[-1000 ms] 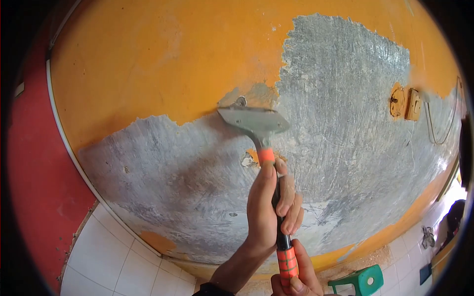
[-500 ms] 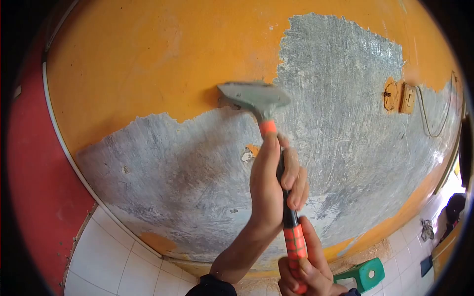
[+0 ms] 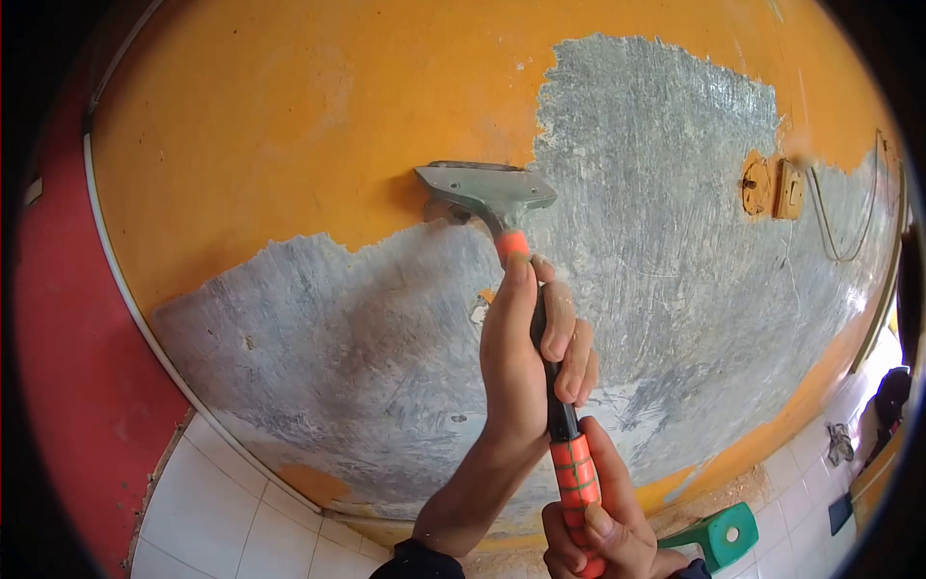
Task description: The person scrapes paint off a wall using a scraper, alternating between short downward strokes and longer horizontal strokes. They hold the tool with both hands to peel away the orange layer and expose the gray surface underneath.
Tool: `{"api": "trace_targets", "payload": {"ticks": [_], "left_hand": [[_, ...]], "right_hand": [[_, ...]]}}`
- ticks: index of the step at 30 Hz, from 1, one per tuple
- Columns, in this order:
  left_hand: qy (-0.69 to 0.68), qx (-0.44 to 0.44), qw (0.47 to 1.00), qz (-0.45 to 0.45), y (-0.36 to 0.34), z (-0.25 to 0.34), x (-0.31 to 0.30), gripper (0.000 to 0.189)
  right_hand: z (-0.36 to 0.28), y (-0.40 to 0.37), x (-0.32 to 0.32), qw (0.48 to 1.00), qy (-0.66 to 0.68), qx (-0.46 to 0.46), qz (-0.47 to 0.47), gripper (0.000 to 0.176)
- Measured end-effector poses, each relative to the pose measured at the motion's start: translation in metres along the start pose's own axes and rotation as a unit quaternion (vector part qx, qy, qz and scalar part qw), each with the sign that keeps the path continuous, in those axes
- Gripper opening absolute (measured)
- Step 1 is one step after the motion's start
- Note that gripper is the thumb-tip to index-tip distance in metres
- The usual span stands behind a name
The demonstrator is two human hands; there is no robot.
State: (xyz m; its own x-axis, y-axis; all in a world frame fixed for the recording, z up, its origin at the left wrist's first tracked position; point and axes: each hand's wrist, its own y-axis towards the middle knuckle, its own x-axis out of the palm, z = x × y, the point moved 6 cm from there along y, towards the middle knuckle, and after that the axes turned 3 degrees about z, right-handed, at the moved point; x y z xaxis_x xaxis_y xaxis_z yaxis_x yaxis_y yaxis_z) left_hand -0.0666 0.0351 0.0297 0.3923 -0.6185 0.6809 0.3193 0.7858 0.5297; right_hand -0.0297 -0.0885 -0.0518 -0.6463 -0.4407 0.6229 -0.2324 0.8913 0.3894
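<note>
A long-handled paint scraper point(image 3: 487, 185) with a wide grey metal head lies against the wall, its blade edge on the orange paint point(image 3: 299, 125) just above a ragged paint edge. My left hand point(image 3: 521, 357) is wrapped around the black upper shaft, thumb along it below the head. Lower down, my right hand point(image 3: 608, 531) grips the orange-red banded handle, with its index finger stretched along the side. Below and to the right of the head, the wall shows a bare grey surface point(image 3: 656, 203).
A light switch point(image 3: 789, 190) and a hanging cable point(image 3: 828, 232) are on the wall at right. A green plastic stool point(image 3: 723, 536) stands on the white tiled floor point(image 3: 198, 497). A red wall point(image 3: 72, 338) borders the left, beyond a white trim strip point(image 3: 116, 265).
The scraper head has slid slightly upward relative to the wall and is now sharper, less blurred. Both hands keep their grip. The whole view has shifted a little.
</note>
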Motion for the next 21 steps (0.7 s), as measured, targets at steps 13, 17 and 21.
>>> {"api": "trace_targets", "payload": {"ticks": [13,17,21], "left_hand": [[0.006,-0.001,0.999,-0.042,0.011,0.007,0.009,0.029],[0.004,-0.007,0.999,-0.031,0.013,0.010,0.011,0.028],[0.010,-0.003,0.999,-0.050,0.012,0.008,0.009,0.027]], "right_hand": [[-0.001,0.007,0.002,1.000,-0.001,-0.007,0.007,0.077],[-0.003,0.012,0.013,0.998,-0.056,-0.033,0.000,0.073],[-0.004,0.019,0.017,0.998,-0.049,-0.049,-0.006,0.072]]}}
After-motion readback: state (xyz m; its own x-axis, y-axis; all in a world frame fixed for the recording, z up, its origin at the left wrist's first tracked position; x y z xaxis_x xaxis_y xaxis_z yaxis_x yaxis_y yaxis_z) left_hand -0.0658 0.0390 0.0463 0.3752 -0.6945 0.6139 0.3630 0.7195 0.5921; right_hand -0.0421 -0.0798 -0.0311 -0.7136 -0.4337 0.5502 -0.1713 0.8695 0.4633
